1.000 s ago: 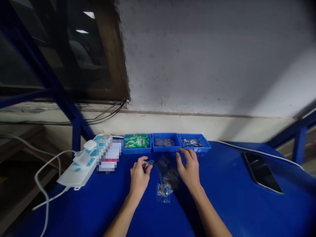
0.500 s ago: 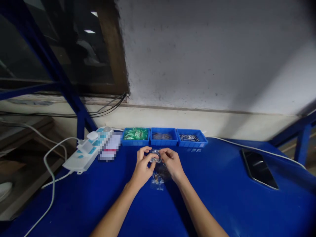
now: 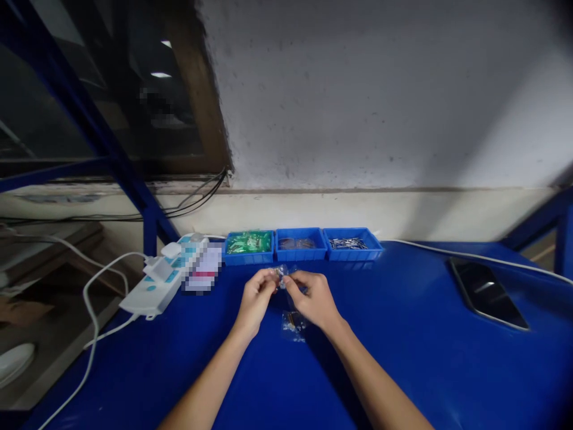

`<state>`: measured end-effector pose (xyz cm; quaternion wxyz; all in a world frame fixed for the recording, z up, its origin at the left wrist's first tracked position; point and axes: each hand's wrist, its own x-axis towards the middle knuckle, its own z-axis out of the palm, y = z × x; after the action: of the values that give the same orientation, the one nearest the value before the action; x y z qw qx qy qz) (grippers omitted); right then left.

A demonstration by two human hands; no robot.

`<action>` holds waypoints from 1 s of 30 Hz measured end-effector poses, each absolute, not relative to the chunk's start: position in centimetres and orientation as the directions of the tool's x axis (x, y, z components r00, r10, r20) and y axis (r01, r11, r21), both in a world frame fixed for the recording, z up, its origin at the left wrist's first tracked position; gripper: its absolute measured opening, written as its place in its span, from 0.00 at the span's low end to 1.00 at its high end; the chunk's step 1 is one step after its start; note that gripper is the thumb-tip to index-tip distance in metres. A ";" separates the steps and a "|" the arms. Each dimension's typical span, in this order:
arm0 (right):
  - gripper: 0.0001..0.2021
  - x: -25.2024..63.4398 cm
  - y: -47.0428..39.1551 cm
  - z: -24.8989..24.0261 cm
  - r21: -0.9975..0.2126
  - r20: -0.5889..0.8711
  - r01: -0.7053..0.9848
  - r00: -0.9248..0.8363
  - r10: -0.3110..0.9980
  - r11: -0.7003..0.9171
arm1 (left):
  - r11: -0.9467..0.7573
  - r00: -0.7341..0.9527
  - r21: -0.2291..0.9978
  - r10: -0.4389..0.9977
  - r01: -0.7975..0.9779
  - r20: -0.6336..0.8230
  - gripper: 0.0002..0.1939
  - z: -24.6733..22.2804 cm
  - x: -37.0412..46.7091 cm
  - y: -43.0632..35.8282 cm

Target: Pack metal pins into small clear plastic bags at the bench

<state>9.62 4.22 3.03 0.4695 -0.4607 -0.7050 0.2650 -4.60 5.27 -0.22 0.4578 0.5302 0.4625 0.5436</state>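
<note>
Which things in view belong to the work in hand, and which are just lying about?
Likely part of the work:
held bag, between left hand and right hand
second bag, on the table
left bin, middle bin, right bin, holding small items

Likely just lying about:
power strip
phone

See deep blue on table (image 3: 403, 364), brighter blue on bins (image 3: 356, 256), green on leftmost contents (image 3: 250, 242), silver on metal pins (image 3: 347, 243), clear on held packet (image 3: 282, 273), white with light-blue patches on power strip (image 3: 144, 300).
</note>
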 end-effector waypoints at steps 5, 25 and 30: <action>0.22 9.8 5.4 2.0 -0.873 0.324 0.375 -0.034 0.945 0.313 | -0.445 0.027 0.817 0.883 0.366 0.468 0.05 -0.1 -4.2 4.9; 0.17 9.1 4.3 1.1 -0.693 0.551 0.477 -0.133 0.824 0.540 | -0.047 -0.039 0.989 0.998 -0.142 0.042 0.19 -1.2 -3.4 5.4; 0.10 9.0 4.5 1.8 -0.795 0.445 0.473 0.030 0.895 0.380 | -0.315 -0.092 0.936 0.939 0.155 0.332 0.10 -0.9 -3.7 5.0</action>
<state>8.98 4.50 1.75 0.4993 -0.5152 -0.6638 0.2112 -3.69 5.05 -0.93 0.3450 0.5789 0.4725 0.5680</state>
